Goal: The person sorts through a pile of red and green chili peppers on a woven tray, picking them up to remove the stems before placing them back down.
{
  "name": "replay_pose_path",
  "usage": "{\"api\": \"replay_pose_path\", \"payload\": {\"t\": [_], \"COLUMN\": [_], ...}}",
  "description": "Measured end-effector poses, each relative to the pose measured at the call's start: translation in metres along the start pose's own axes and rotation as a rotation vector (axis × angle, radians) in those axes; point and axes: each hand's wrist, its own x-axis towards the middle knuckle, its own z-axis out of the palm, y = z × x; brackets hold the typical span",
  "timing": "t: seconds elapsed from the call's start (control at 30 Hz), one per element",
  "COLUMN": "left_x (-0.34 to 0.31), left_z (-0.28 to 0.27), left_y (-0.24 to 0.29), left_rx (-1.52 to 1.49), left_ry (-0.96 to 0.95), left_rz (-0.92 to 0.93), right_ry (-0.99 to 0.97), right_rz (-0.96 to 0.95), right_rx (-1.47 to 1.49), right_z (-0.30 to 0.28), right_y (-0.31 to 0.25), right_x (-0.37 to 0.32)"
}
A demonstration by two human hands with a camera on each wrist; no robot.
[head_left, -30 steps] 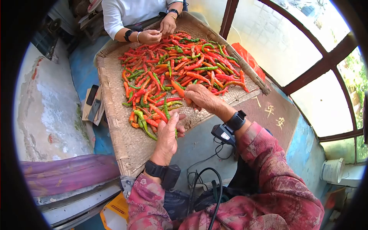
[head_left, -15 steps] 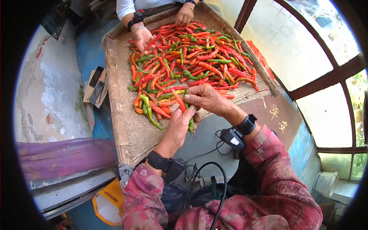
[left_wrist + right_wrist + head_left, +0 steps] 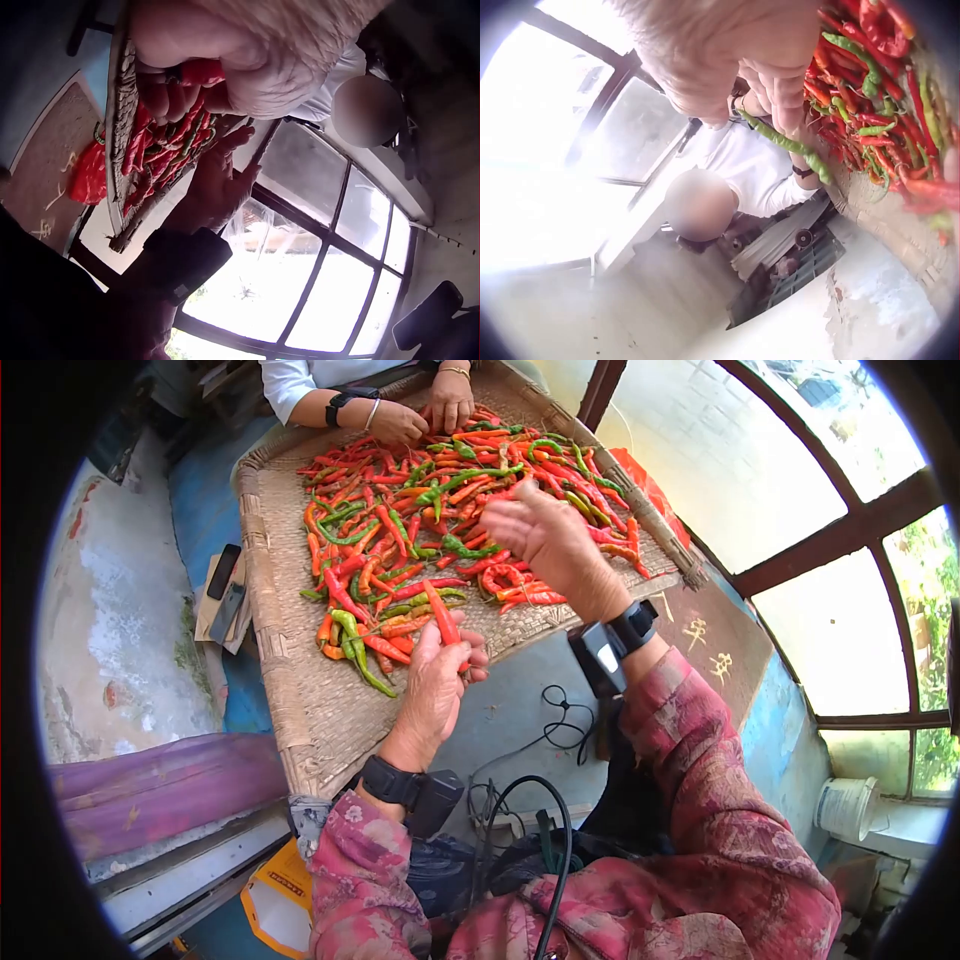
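My left hand (image 3: 436, 678) grips a red chili pepper (image 3: 441, 615) that points up and away, near the front edge of the woven tray (image 3: 283, 650). In the left wrist view, a bit of that pepper's red skin shows between the thumb and curled fingers. My right hand (image 3: 550, 545) is stretched over the pile of red and green chili peppers (image 3: 400, 525), its fingers extended and slightly blurred. A long green chili pepper (image 3: 784, 142) shows just beyond those fingertips in the right wrist view, with no fingers curled round it.
Across the tray, another person's hands (image 3: 398, 422) work in the far side of the pile. Framed windows (image 3: 720, 480) stand on the right, beside a red plastic bag (image 3: 640, 485). Two phones (image 3: 223, 572) lie left of the tray. A black cable (image 3: 565, 830) crosses before my lap.
My right hand, which pinched a green chili pepper beside my left hand, has swung forward over the pile and let it go. The other person's open palm has returned to the pile.
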Motion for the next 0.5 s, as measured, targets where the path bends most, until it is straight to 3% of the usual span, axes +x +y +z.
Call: {"api": "replay_pose_path", "payload": {"t": [0.07, 0.13, 0.2, 0.37, 0.4, 0.47, 0.5], "left_x": [0.000, 0.001, 0.001, -0.001, -0.001, -0.002, -0.001], "left_z": [-0.001, 0.001, 0.002, 0.000, 0.001, 0.002, 0.004], "left_y": [0.000, -0.001, -0.002, -0.004, -0.004, -0.004, -0.003], "left_rx": [-0.009, -0.011, 0.020, 0.061, 0.098, 0.134, 0.247], "left_ry": [-0.019, -0.071, -0.087, -0.108, -0.072, -0.037, -0.034], "left_rz": [0.004, 0.049, 0.020, -0.013, -0.030, -0.051, -0.013], "right_ry": [-0.166, -0.424, -0.479, -0.497, -0.356, -0.251, -0.182], "right_rz": [0.158, 0.011, 0.024, 0.053, 0.229, 0.214, 0.079], "right_rx": [-0.476, -1.005, -1.148, -1.020, -1.013, -0.950, -0.564], "right_z": [0.004, 0.013, 0.018, 0.008, 0.015, 0.012, 0.009], "right_y": [0.010, 0.024, 0.033, 0.030, 0.013, -0.005, -0.006], "right_x": [-0.014, -0.029, -0.040, -0.031, -0.030, -0.021, -0.015]}}
